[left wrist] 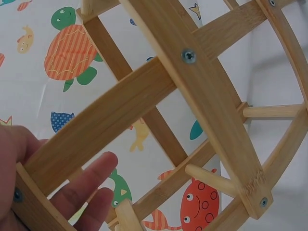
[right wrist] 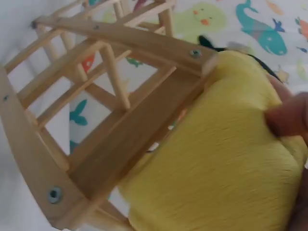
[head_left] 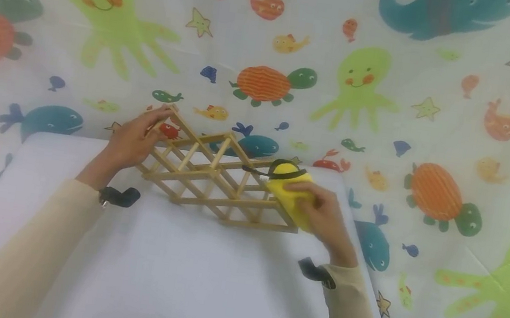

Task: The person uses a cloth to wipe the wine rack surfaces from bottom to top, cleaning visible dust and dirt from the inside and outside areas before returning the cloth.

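A folding wooden lattice rack (head_left: 214,173) of slats and dowels stands tilted at the far side of the table. My left hand (head_left: 133,137) grips its upper left corner; in the left wrist view, fingers (left wrist: 89,180) reach behind a slat. At the rack's right end, my right hand (head_left: 329,218) pinches a soft, fuzzy yellow plush or cloth piece (head_left: 288,190) with a black band (head_left: 282,176). Close up in the right wrist view, the yellow piece (right wrist: 216,154) lies along the rack's end slat (right wrist: 139,120), hiding part of it. Screw heads mark the slat joints.
A white-covered table (head_left: 170,277) spreads below the hands. Behind and beside it hangs a white cloth (head_left: 320,43) printed with sea animals, close to the rack's back. Black bands (head_left: 120,196) circle both wrists over beige sleeves (head_left: 37,242).
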Tool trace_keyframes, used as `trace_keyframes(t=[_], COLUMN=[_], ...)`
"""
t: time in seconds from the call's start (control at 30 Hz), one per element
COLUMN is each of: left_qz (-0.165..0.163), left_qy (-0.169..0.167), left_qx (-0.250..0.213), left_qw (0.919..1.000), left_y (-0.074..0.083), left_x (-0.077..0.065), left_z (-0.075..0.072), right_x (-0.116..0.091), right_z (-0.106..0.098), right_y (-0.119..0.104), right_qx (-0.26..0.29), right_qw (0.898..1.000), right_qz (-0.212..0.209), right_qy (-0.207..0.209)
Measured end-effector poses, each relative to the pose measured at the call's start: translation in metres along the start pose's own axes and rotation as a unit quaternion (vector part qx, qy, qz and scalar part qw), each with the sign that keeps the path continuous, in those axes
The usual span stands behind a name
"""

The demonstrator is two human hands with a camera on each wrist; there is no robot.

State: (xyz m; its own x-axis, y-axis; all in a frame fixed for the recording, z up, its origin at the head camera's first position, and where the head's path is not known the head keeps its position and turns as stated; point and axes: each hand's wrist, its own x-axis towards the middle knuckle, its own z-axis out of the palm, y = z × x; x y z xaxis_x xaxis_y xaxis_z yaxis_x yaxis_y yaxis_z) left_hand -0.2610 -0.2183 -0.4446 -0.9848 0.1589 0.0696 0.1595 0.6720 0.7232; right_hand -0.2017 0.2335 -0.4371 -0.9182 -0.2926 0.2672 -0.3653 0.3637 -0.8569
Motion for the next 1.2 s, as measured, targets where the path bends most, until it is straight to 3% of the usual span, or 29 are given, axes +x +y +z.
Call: trace_keyframes(t=[0.1,0.23,0.33,0.4,0.47,0.57,0.73,0.93,1.2], left_qz=[-0.001,-0.005,-0.006,-0.005,-0.003,-0.004,-0.011,-0.02,-0.026], left_qy=[0.003,0.002,-0.001,-0.001,0.0,0.002,0.008,0.016,0.009], left_qx=[-0.002,0.001,0.006,0.006,0.005,0.005,0.011,0.02,0.018], left_qw=[1.0,1.0,1.0,1.0,1.0,1.0,0.9999,0.9995,0.9995], left_y=[-0.001,-0.002,-0.001,-0.001,-0.001,-0.001,0.0,0.0,-0.001], left_x=[0.001,0.002,0.002,0.002,0.001,0.001,0.001,0.001,0.006], left_z=[0.001,0.002,0.004,0.004,0.004,0.003,0.004,0.003,0.002], right_x=[0.003,0.014,0.022,0.027,0.029,0.027,0.015,-0.004,-0.035], right_z=[-0.01,-0.019,-0.019,-0.014,-0.007,0.007,0.02,0.011,0.009], right_y=[-0.005,-0.009,-0.008,-0.006,-0.002,0.002,0.008,0.006,0.028], right_qx=[0.029,0.026,0.0,-0.008,-0.034,-0.07,-0.068,-0.058,-0.039], right_qw=[0.995,0.964,0.951,0.954,0.964,0.981,0.993,0.997,0.997], right_qz=[0.034,0.034,-0.008,-0.035,-0.046,-0.035,-0.007,-0.003,-0.042], right_qy=[0.092,0.263,0.311,0.298,0.26,0.18,0.099,0.053,0.06])
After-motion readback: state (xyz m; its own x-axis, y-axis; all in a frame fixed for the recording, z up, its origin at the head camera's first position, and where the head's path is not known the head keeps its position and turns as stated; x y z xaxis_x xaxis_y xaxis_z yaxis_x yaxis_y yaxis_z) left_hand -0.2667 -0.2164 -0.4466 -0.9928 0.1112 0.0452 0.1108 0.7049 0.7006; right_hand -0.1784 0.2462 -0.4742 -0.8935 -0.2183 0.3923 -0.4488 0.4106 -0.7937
